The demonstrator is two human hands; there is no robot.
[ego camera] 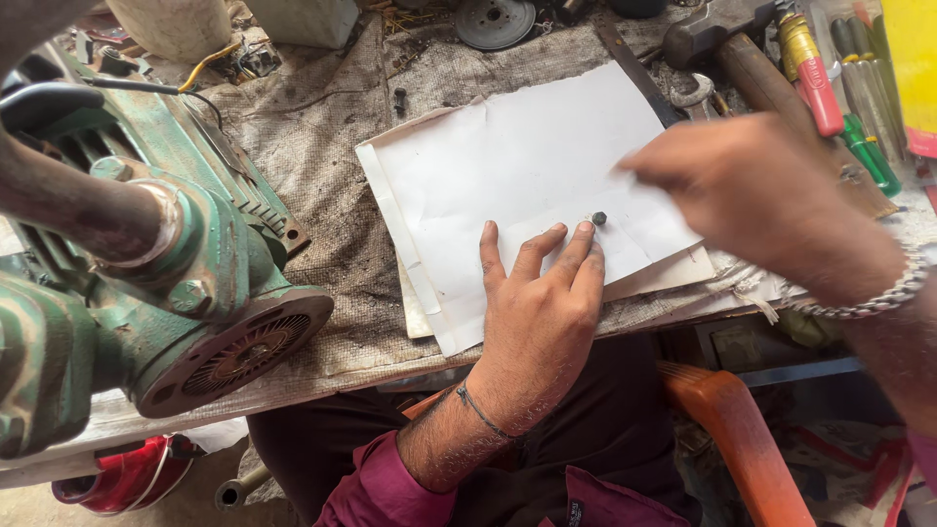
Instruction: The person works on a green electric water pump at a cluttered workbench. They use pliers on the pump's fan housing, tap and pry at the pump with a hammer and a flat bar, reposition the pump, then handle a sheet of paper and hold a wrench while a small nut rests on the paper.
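Observation:
My left hand (539, 303) lies flat, fingers together, on a stack of white paper sheets (517, 166) spread over the workbench. A small dark round part (598, 218) rests on the paper just beyond my fingertips. My right hand (761, 190), blurred and wearing a metal bracelet, hovers over the right edge of the paper with fingers curled. I cannot tell whether it holds anything.
A green electric motor (146, 263) with a rusty shaft fills the left side. A hammer (752, 68), a spanner and several screwdrivers (820, 78) lie at the back right. A grey cloth (322, 166) covers the bench. An orange chair (732, 429) stands below.

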